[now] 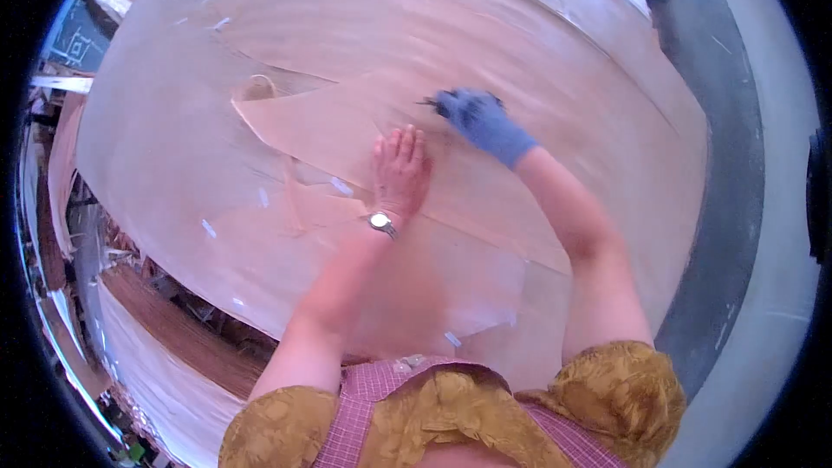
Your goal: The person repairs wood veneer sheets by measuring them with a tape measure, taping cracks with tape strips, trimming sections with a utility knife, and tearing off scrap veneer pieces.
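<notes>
My left hand (402, 172), bare and with a watch (380, 222) on its wrist, presses flat on a thin sheet of wood veneer (325, 126), fingers stretched out. To its upper right, my right hand (479, 121) wears a blue-grey glove and is closed around a dark tool with a thin pointed tip (431, 102). Motion blurs the tool, and the glove covers most of it, so its exact kind is unclear. One strip of the veneer curls up in a loop (260, 87) at its left end. Beneath lies a broad sheet of veneer (173, 121).
Several short pieces of pale tape (209, 228) dot the sheet. At the lower left are stacked brown veneer pieces (178, 329) and scraps. A grey floor strip (724, 165) runs along the right. Another long sheet edge (555, 13) crosses the far side.
</notes>
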The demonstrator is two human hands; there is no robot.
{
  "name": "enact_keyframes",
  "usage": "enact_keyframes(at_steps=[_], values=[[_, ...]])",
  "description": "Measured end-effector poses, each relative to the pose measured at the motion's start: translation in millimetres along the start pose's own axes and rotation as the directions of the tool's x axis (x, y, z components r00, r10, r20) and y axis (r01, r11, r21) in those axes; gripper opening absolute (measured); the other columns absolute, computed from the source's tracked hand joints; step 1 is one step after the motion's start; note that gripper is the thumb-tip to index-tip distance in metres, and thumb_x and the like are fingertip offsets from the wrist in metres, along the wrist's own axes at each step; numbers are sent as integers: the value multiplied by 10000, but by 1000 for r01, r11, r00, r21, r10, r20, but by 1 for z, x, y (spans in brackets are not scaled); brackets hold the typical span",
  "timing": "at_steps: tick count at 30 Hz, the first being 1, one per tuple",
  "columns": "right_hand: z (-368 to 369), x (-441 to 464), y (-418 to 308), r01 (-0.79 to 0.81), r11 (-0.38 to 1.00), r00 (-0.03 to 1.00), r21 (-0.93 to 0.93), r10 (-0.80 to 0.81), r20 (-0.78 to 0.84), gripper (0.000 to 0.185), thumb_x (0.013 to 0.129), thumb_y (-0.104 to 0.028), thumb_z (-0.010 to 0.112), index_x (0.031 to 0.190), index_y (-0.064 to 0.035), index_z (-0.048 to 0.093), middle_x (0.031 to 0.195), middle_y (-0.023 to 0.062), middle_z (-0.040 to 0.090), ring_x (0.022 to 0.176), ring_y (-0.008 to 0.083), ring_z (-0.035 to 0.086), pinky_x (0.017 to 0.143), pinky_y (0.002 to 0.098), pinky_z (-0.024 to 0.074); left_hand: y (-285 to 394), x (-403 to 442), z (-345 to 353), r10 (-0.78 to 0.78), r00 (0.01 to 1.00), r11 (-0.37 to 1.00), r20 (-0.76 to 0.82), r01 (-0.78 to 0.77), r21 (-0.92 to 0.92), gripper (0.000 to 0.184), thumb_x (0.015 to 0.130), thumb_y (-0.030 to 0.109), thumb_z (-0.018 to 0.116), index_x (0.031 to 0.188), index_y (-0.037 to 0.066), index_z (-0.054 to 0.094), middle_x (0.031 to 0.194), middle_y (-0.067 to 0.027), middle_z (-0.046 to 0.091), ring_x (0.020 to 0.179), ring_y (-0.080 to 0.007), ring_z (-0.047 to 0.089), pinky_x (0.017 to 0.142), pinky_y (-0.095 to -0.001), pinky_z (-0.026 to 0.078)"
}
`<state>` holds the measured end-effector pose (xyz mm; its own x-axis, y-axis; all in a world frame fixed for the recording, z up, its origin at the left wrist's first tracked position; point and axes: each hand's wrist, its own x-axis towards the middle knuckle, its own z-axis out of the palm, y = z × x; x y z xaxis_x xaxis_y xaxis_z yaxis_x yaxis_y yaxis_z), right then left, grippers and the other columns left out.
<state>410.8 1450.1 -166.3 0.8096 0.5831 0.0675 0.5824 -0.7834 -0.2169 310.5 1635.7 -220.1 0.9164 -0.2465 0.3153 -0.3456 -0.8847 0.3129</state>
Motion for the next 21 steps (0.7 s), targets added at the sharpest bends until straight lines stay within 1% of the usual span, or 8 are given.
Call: enact_keyframes(at_steps=[3,6,9,11,12,15,18,21], values=[[20,90,-31,106,994,989,-37,-101,112,205,971,-287,490,1070,-134,584,945,138,684,856,337,686,720,468,542,-1,6,-19,0,991,993,131,15,-114,541,859,279,646,1325,42,505,1372,-138,516,1266,-305,470,1077,-458,324],[39,119,-31,166,981,949,-100,-131,287,179,959,-273,501,1046,-137,578,936,124,673,899,320,680,722,449,538,-41,22,-9,-151,988,984,45,154,-84,641,813,331,714,1329,26,487,1367,-157,511,1256,-311,471,1030,-455,369],[59,120,-23,189,967,940,-168,-129,317,194,941,-272,523,1083,-165,599,991,119,691,913,322,693,729,466,547,-65,81,-45,-119,978,990,-172,103,-98,846,733,393,792,1423,93,406,1334,-149,522,1210,-328,498,960,-497,422],[37,118,-28,251,937,895,-243,-129,427,199,922,-267,548,1092,-186,611,1005,115,703,909,324,699,707,483,546,-70,96,-40,-132,984,988,120,141,-61,974,679,400,830,1468,111,338,1344,-155,508,1210,-327,498,941,-488,442],[34,110,-16,194,960,919,-201,-106,381,196,924,-271,545,1088,-188,609,991,116,705,896,324,700,698,483,544,-71,99,-36,-133,953,988,273,149,-39,1039,652,404,849,1490,120,304,1348,-159,501,1210,-326,497,932,-484,452],[1,47,36,22,988,953,-151,25,302,178,950,-286,512,1072,-185,594,927,122,707,827,325,702,660,489,534,-81,95,-13,-59,962,990,268,23,137,1101,635,386,864,1518,140,254,1361,-168,484,1197,-342,506,940,-475,465],[-25,-61,76,-207,964,922,-164,249,296,199,988,-299,452,1078,-165,568,902,141,698,809,346,697,642,505,530,-58,109,-40,-182,886,973,427,99,209,1043,668,367,845,1514,145,276,1383,-173,473,1226,-352,494,977,-483,455],[-17,-155,86,-421,872,841,-249,478,254,222,1000,-309,422,1096,-152,547,880,171,690,792,370,692,621,523,530,-38,111,-28,-168,920,924,354,22,381,956,716,347,817,1505,167,308,1422,-168,451,1244,-364,484,1001,-508,439]])
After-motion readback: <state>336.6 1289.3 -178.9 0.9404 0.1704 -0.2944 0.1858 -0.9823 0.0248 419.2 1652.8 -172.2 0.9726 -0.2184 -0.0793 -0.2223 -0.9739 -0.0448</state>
